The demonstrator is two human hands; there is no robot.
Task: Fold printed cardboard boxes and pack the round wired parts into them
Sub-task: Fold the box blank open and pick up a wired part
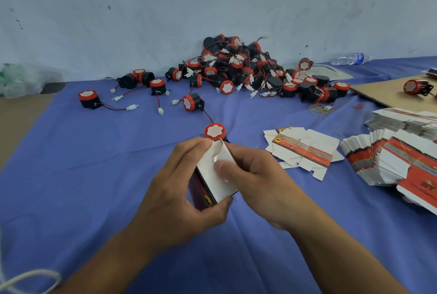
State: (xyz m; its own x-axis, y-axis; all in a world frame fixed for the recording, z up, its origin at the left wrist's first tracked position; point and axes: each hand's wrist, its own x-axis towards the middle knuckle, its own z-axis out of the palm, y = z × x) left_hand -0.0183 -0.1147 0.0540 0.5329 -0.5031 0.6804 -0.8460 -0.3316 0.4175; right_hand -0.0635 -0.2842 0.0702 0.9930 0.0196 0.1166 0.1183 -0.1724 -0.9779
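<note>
Both of my hands hold one printed cardboard box (214, 179), white inside with a red and black outer face, above the blue cloth. My left hand (182, 189) grips it from the left and below, thumb under its near corner. My right hand (255, 173) holds the right side, its thumb pressing the white panel. A round wired part (214, 131), red rim with a white face, lies on the cloth just beyond the box's open flap. A large pile of the same parts (243, 69) is heaped against the wall.
Flat unfolded box blanks (302, 152) lie to the right, with taller stacks of blanks (387, 161) beyond them. A brown cardboard sheet (383, 95) carries one part at far right. A plastic bottle (350, 58) lies by the wall. Rubber bands (318, 108) rest on the blue cloth (94, 163).
</note>
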